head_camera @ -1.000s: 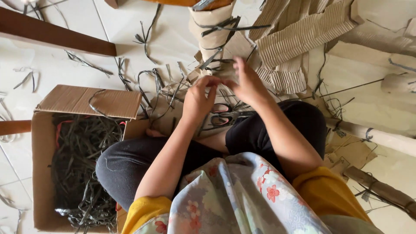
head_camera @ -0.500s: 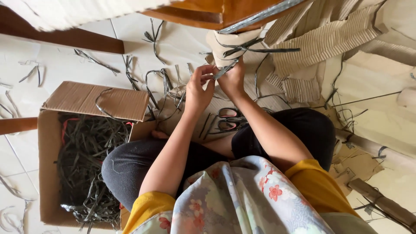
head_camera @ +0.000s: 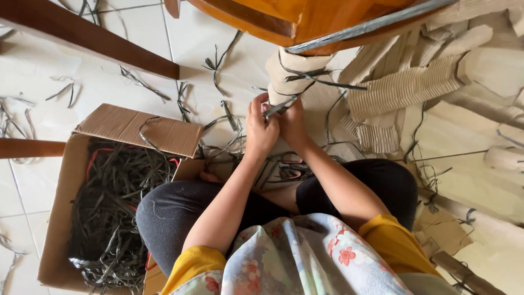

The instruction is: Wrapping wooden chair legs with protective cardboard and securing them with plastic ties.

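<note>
Cardboard box [head_camera: 65, 218] at your near left stands open, half full of dark grey strips with a red one or two among them; more strips [head_camera: 136, 82] lie loose on the tiled floor. Your left hand [head_camera: 261, 128] and right hand [head_camera: 292, 123] pinch together on a dark strip [head_camera: 279, 106] against the corrugated cardboard roll [head_camera: 289, 71], already crossed by several strips. Unwrapped cardboard pieces [head_camera: 404, 90] lie at the far right.

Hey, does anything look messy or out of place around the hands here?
Yes. Dark strips lie scattered loose over the tile floor, outside the cardboard box that holds the rest. Both hands, left and right, pinch one strip.
</note>
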